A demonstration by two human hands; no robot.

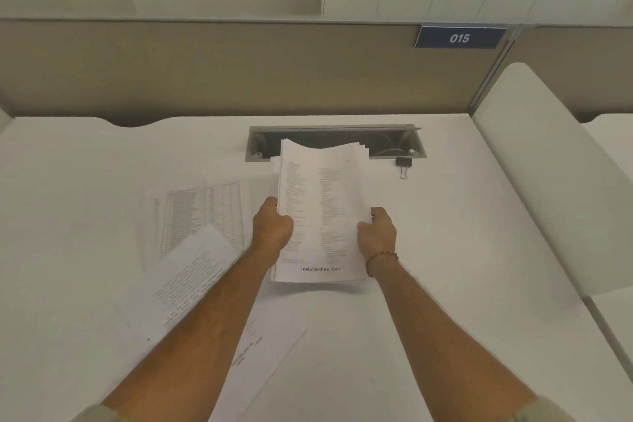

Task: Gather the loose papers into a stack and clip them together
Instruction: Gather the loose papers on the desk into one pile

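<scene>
Now you're squaring the stack [320, 212], left hand [272, 224] and right hand [376, 233] both clamped on its sides. Sheets [202, 216] lie loose beside it; gather those before reaching for the clip [403, 164].

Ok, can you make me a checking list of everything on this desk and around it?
Surface: white desk, with an open slot at the back.
Job's things: stack of papers held up over the desk; loose sheets lie at the left, some under the left arm; black binder clip sits beside the slot, unused.
Clutter: nothing seen.
Grippers: left hand and right hand grip the stack's sides, fingers curled round the edges.
Cables: something like a cable inside the slot, too dark to tell.
Surroundings: beige partition with a blue sign reading 015; white side panel at the right.
</scene>
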